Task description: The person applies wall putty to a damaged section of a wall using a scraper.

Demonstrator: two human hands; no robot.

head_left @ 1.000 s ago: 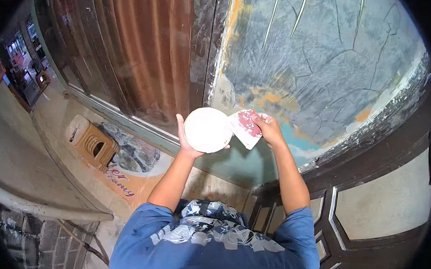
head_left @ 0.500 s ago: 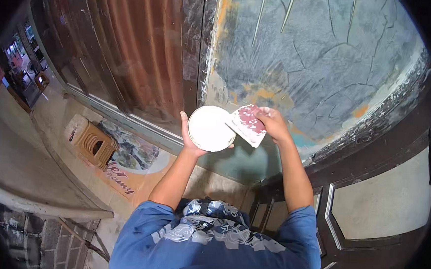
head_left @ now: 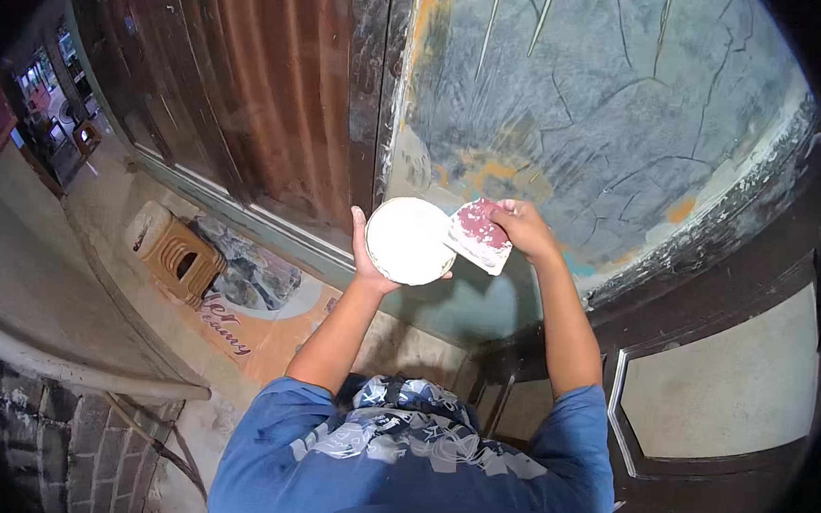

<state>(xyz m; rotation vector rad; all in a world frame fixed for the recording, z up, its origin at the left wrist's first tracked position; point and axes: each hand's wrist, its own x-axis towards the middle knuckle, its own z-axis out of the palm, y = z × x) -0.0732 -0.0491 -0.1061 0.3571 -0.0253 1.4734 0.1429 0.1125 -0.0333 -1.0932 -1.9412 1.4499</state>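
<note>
My left hand holds a round, shallow tub from below and the side, its thumb along the left rim. White paste, like putty, fills the tub's top with a smooth, bright surface. In my right hand is a dark-red flat spreader, pinched at its upper right corner between thumb and fingers. White smears cover its face, and a thick white band runs along its lower edge. The spreader's left corner meets the tub's right rim; whether it touches the paste, I cannot tell.
Ahead stands a grey-blue wall with cracks and orange patches, beside a brown wooden door or panel. Stacked brown plastic stools stand at left on a printed sheet. A dark panelled door is close on my right.
The spreader has drawn slightly right, so it overlaps the tub less. The tub has shifted a little up and right in the view. Both hands keep their grip.
</note>
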